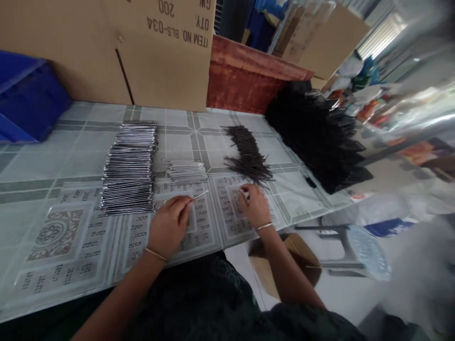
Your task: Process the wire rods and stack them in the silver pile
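Note:
My left hand (170, 225) is closed on a thin, light-coloured rod (201, 195) whose tip points up and right. Over the patterned mat my right hand (255, 206) has its fingers bent together, and what they hold, if anything, is too small to name. Just beyond my left hand lies a small pile of thin silvery rods (186, 171). A long stack of dark metallic rods (130, 168) is to its left. Thin dark brown sticks (247, 154) lie in a loose pile beyond my right hand.
A blue bin (31, 99) stands at the far left beside a large cardboard box (167, 61). Black items (316, 132) are heaped along the table's right side. An open carton (302, 255) and a stool (366, 251) are below the table's right edge.

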Demonstrator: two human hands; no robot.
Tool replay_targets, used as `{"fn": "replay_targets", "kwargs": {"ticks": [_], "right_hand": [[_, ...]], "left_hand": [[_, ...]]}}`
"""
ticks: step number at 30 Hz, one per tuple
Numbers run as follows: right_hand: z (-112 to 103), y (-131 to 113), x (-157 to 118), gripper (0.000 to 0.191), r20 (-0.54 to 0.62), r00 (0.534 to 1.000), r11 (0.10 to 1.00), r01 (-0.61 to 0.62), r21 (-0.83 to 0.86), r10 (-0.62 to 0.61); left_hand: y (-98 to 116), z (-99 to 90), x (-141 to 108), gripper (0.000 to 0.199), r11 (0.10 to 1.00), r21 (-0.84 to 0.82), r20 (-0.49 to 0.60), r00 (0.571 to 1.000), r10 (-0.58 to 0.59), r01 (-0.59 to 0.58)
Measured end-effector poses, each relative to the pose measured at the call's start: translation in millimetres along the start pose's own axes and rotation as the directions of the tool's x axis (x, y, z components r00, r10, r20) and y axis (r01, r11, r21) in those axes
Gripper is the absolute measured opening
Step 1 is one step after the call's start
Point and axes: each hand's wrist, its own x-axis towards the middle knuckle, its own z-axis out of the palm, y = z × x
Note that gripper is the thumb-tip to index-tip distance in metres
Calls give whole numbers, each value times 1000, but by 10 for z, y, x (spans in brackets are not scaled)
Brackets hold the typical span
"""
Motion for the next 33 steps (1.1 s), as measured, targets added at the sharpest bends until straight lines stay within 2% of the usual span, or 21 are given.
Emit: {"fn": "replay_targets", "kwargs": {"ticks": [2,4,6,10,12,14,17,19,21,23,26,28,33], "right_hand": [[-79,311,103,21,-1,994,980,-109,-165,111],[-98,528,180,19,71,985,966,-141,-219,160],[-88,643,241,21,128,977,972,-146,-183,171],[-74,705,389,27,231,965,991,-130,7,125],[-72,695,471,27,289,954,997,-81,-2,78],[-78,656,526,27,302,950,992,-51,-118,84],[-131,545,520,25,250,961,964,-52,-262,120],[-192,435,462,27,187,979,952,-16,-305,77],[-236,295,381,30,131,991,944,60,-323,-18],[-220,125,289,31,153,976,950,187,-252,-152],[-52,-145,147,28,271,890,925,379,5,-366],[107,-287,68,26,307,851,904,409,122,-426],[359,-396,-13,23,272,874,910,350,223,-403]], "left_hand": [[-95,-93,-49,36,967,230,23,994,108,-110],[-177,-141,-109,37,929,338,56,989,140,-151],[-241,-160,-162,36,910,377,75,985,157,-173],[-323,-193,-225,33,890,415,109,982,158,-189],[-347,-212,-245,31,884,427,120,981,153,-190],[-363,-223,-264,29,874,449,111,982,152,-186],[-377,-223,-288,28,856,483,104,983,152,-184],[-381,-219,-294,28,853,486,110,982,155,-190],[-386,-215,-294,30,856,477,122,980,160,-199],[-395,-209,-291,31,859,469,139,978,157,-205],[-415,-198,-292,32,860,462,142,976,167,-215],[-423,-192,-297,32,860,460,132,975,180,-221],[-409,-195,-307,32,853,478,152,976,153,-209]]}}
